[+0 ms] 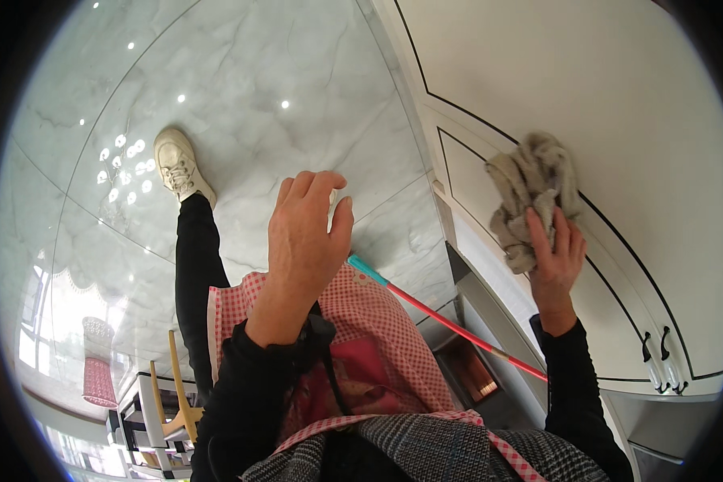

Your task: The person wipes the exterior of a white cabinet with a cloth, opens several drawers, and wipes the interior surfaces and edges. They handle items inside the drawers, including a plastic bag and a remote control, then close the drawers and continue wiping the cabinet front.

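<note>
My right hand (557, 253) presses a crumpled grey-beige cloth (533, 187) against the front of a white cabinet door (614, 138) with black trim lines. Its fingers are bent over the lower part of the cloth. My left hand (307, 223) hangs in front of my body above the marble floor, its fingers curled and the thumb apart from them. I see nothing held in it. Close below that hand lies the turquoise end of a red pole (440, 316), which slants down towards my right forearm; its lower end is hidden behind the sleeve.
Glossy grey marble tile (289, 72) covers the floor and reflects lights. Two door handles (663, 364) jut from the cabinet at lower right. A wooden chair (181, 410) and a white shelf unit (147, 416) stand at lower left. My red-checked apron (391, 325) hangs between my arms.
</note>
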{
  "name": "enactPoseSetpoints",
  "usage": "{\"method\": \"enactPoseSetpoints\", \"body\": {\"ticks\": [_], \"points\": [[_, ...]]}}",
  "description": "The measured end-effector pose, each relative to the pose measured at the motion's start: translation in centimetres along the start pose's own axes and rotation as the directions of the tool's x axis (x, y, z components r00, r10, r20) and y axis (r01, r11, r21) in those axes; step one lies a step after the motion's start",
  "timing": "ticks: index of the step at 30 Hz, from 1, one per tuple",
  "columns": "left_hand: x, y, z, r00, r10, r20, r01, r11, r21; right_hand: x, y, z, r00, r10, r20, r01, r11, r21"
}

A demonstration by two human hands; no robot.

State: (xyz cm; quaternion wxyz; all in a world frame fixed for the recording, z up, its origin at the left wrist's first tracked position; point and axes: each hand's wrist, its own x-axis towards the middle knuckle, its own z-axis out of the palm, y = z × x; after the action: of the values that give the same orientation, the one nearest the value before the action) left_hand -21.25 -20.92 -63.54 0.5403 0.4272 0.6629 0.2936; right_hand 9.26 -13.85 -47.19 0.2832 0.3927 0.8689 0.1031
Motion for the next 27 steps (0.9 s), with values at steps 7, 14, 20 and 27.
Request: {"method": "enactPoseSetpoints", "body": {"ticks": [7,14,20,27], "points": [[-0.4,-0.1,-0.3,0.998,-0.061,0.000,0.061,0.998,-0.022,4.2,0.1,7.6,0.994,-0.098,0.041,0.101,0.992,-0.079],[-0.2,0.9,-0.6,0.998,-0.049,0.037,0.049,0.999,0.014,11.6,-4.9,20.8,0.980,-0.194,0.038,0.197,0.973,-0.116],[0.1,0.7,-0.8,0.998,-0.050,0.029,0.050,0.999,0.012,9.7,-3.2,18.3,0.976,-0.215,0.044,0.217,0.975,-0.041],[0.6,0.0,-1.5,0.996,-0.084,0.015,0.085,0.994,-0.063,1.4,2.4,1.7,0.990,-0.092,0.102,0.103,0.989,-0.106]]}}
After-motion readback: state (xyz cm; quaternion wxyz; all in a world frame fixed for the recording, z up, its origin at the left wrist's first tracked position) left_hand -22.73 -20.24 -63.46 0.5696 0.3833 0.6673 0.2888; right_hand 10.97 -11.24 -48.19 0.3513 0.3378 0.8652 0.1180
